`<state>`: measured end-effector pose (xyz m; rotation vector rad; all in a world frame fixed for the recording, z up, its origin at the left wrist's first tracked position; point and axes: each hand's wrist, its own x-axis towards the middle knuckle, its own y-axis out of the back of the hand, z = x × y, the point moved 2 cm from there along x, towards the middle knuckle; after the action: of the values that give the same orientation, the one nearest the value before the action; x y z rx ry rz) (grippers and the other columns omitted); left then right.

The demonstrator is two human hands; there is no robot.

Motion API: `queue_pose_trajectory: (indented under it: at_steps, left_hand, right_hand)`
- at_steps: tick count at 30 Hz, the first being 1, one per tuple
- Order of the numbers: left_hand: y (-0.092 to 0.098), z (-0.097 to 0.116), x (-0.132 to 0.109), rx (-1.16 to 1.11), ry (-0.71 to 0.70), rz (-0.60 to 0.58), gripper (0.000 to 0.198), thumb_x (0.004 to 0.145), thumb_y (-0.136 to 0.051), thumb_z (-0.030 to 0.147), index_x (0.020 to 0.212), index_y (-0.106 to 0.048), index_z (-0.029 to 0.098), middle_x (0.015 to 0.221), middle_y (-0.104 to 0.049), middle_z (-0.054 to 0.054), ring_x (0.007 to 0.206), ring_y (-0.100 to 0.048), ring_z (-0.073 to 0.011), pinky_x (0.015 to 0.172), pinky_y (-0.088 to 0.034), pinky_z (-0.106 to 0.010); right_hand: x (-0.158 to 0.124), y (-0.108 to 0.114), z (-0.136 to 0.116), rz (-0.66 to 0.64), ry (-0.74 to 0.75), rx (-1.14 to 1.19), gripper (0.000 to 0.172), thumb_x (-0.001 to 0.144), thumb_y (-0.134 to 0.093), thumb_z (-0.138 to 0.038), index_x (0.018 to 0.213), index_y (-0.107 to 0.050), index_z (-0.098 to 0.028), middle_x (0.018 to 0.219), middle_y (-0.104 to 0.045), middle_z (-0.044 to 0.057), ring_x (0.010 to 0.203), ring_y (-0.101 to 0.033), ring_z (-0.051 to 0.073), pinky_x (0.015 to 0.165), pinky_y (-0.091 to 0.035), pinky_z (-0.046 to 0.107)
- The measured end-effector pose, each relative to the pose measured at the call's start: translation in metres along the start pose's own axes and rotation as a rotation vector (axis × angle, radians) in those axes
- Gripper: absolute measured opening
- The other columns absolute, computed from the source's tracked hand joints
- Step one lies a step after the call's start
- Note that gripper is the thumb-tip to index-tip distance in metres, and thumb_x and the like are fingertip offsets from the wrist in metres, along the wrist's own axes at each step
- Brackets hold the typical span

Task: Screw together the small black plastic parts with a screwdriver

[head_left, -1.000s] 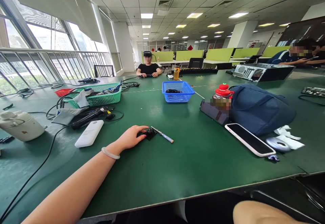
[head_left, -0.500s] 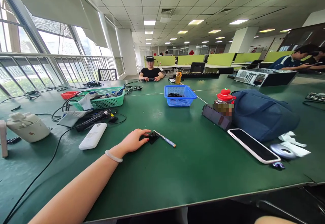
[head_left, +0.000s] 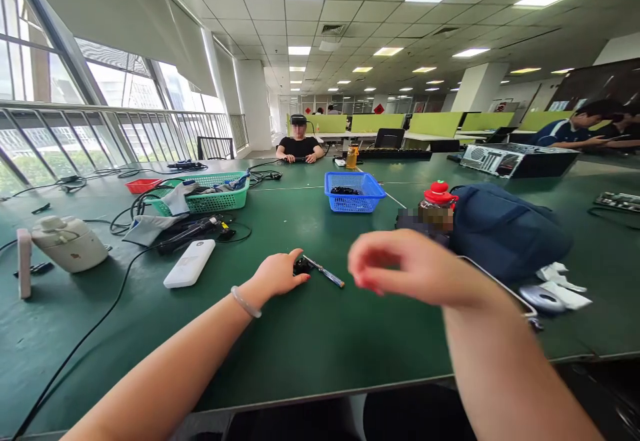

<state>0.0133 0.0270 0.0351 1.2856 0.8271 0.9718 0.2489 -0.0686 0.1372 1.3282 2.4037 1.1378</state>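
Note:
My left hand (head_left: 278, 274) rests on the green table (head_left: 320, 341), thumb and fingers closed around a small black part (head_left: 302, 266). A thin screwdriver with a blue handle (head_left: 326, 272) lies just right of that part, touching or nearly touching it. My right hand (head_left: 403, 269) hovers above the table to the right of the screwdriver, with the fingers curled and smeared by motion. I cannot make out anything in it.
A white power bank (head_left: 190, 262), a black cable (head_left: 90, 331) and a white appliance (head_left: 67, 242) lie at left. Further back stand a green basket (head_left: 205, 194) and a blue basket (head_left: 354, 191). A blue bag (head_left: 505, 228) and a red-capped bottle (head_left: 439, 198) sit at right. A person (head_left: 299, 141) sits across the table.
My right hand has come up into view from the lower right, over the table. The left hand stays on the black part, its thumb now raised over it. The view has tilted slightly.

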Motion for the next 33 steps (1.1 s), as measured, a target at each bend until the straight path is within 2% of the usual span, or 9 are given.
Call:
queue_pose_trajectory:
  at_steps: [2,5,10,14,17,21,25,30,33]
  left_hand:
    - [-0.001,0.003,0.002,0.001,0.064,0.003,0.078,0.080,-0.062,0.053,0.146,-0.041,0.017,0.110,-0.072,-0.017,0.103,-0.067,-0.0352,0.083,-0.050,-0.039]
    - [-0.006,0.001,-0.002,-0.108,0.137,0.024,0.075,0.079,-0.066,0.046,0.144,-0.042,0.018,0.113,-0.072,-0.015,0.105,-0.067,-0.0322,0.085,-0.050,-0.037]
    - [-0.014,-0.009,-0.009,-0.230,0.107,0.095,0.051,0.081,-0.064,0.039,0.128,-0.057,0.023,0.112,-0.073,-0.007,0.101,-0.068,-0.0283,0.084,-0.051,-0.035]
    - [-0.017,-0.014,-0.005,-0.276,0.074,0.106,0.043,0.081,-0.064,0.036,0.122,-0.063,0.023,0.111,-0.074,-0.006,0.102,-0.067,-0.0268,0.086,-0.051,-0.033]
    - [-0.019,-0.015,-0.001,-0.269,0.029,0.120,0.036,0.082,-0.062,0.034,0.117,-0.068,0.024,0.112,-0.073,-0.005,0.103,-0.067,-0.0267,0.089,-0.051,-0.033]
    - [-0.022,-0.017,0.000,-0.283,0.007,0.144,0.038,0.082,-0.061,0.032,0.118,-0.068,0.023,0.112,-0.072,-0.006,0.106,-0.064,-0.0270,0.091,-0.051,-0.035]
    - [-0.026,-0.020,0.002,-0.337,-0.031,0.158,0.037,0.082,-0.062,0.033,0.117,-0.069,0.024,0.114,-0.072,-0.005,0.108,-0.063,-0.0261,0.095,-0.050,-0.034]
    - [-0.031,-0.023,0.006,-0.356,-0.049,0.185,0.037,0.081,-0.062,0.033,0.115,-0.070,0.024,0.113,-0.072,-0.004,0.108,-0.064,-0.0258,0.096,-0.050,-0.035]
    - [-0.032,-0.021,0.006,-0.365,-0.043,0.196,0.036,0.081,-0.062,0.034,0.115,-0.069,0.024,0.113,-0.072,-0.004,0.109,-0.064,-0.0254,0.096,-0.049,-0.034]
  right_hand:
    - [0.019,-0.021,0.018,-0.014,-0.242,-0.189,0.022,0.091,-0.063,-0.040,0.098,-0.065,-0.019,0.081,-0.070,0.003,0.065,-0.064,0.015,0.058,-0.045,0.025]
    - [0.042,-0.055,0.050,0.027,-0.496,-0.544,0.025,0.087,-0.067,-0.038,0.103,-0.064,-0.019,0.095,-0.071,0.009,0.080,-0.067,0.023,0.060,-0.041,0.028]
    - [0.051,-0.089,0.087,0.058,-0.539,-0.695,0.019,0.094,-0.055,-0.035,0.096,-0.061,-0.017,0.095,-0.070,0.011,0.083,-0.069,0.024,0.061,-0.039,0.029]
    - [0.051,-0.098,0.098,0.137,-0.511,-0.713,0.019,0.097,-0.048,-0.031,0.090,-0.060,-0.018,0.090,-0.070,0.009,0.076,-0.068,0.022,0.056,-0.034,0.029]
    - [0.050,-0.099,0.100,0.287,-0.488,-0.655,0.022,0.098,-0.046,-0.032,0.085,-0.059,-0.020,0.080,-0.069,0.004,0.067,-0.064,0.018,0.053,-0.029,0.027]
    - [0.048,-0.097,0.100,0.547,-0.353,-0.560,0.021,0.097,-0.049,-0.033,0.081,-0.057,-0.021,0.075,-0.066,0.001,0.061,-0.059,0.014,0.052,-0.030,0.025]
    - [0.045,-0.096,0.099,0.746,-0.047,-0.518,0.016,0.094,-0.053,-0.030,0.082,-0.058,-0.020,0.074,-0.063,0.000,0.060,-0.058,0.013,0.056,-0.039,0.023]
    - [0.042,-0.101,0.086,0.828,0.391,-0.630,0.010,0.092,-0.051,-0.016,0.088,-0.059,-0.019,0.075,-0.063,0.002,0.061,-0.057,0.012,0.060,-0.044,0.023]
    - [0.040,-0.107,0.077,0.793,0.532,-0.689,0.013,0.091,-0.049,-0.011,0.088,-0.059,-0.019,0.072,-0.061,0.001,0.060,-0.055,0.013,0.062,-0.044,0.024]
